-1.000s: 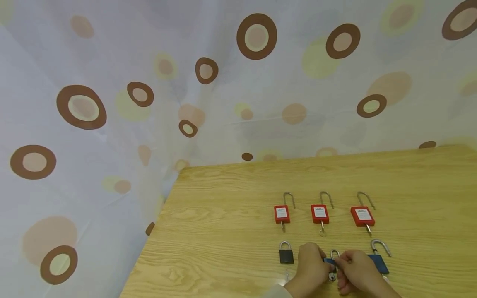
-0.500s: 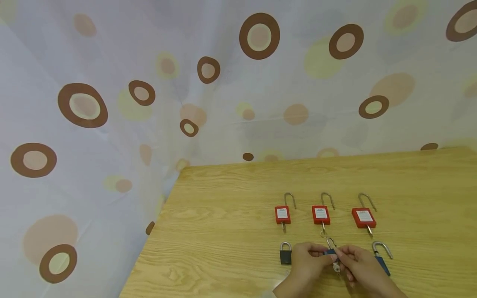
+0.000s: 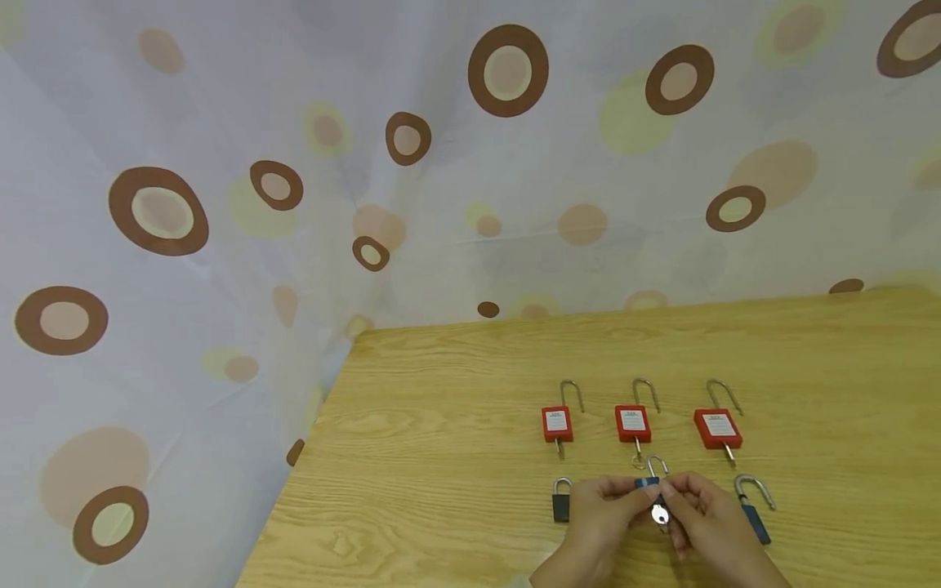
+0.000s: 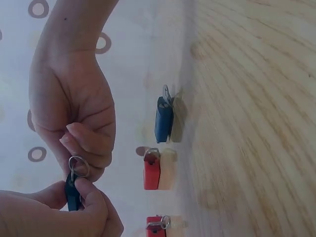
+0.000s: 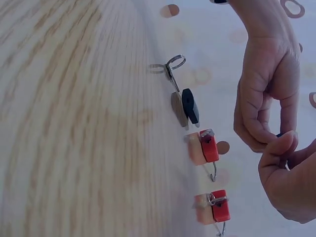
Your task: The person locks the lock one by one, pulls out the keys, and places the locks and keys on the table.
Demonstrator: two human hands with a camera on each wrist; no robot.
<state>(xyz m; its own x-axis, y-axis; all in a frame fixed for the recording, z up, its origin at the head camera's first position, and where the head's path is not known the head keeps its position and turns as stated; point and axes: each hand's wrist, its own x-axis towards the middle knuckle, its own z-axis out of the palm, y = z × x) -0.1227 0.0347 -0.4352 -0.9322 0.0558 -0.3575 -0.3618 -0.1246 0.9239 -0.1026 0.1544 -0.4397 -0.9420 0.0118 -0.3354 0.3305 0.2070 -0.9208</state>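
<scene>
Both hands hold a small blue padlock (image 3: 647,483) above the table in the head view. Its shackle stands up, and one leg looks free of the body. A key (image 3: 660,515) hangs at its lower end, with a ring (image 4: 79,167) seen in the left wrist view. My left hand (image 3: 599,518) grips the padlock body from the left with thumb and fingers. From the other side, my right hand (image 3: 709,514) pinches it with thumb and forefinger. Fingers cover much of the body. In the right wrist view the padlock is almost wholly hidden.
Behind the hands, three red padlocks (image 3: 557,425) with raised shackles lie in a row, keys inserted. A black padlock (image 3: 561,508) lies left, partly covered by my left hand. To the right is a larger blue padlock (image 3: 755,524), shackle open. A patterned curtain (image 3: 441,188) borders the wooden table (image 3: 441,449).
The padlock in my hands has risen and turned; its shackle now stands higher, with one leg apparently free. My left fingers have shifted around the body, and the key hangs more visibly.
</scene>
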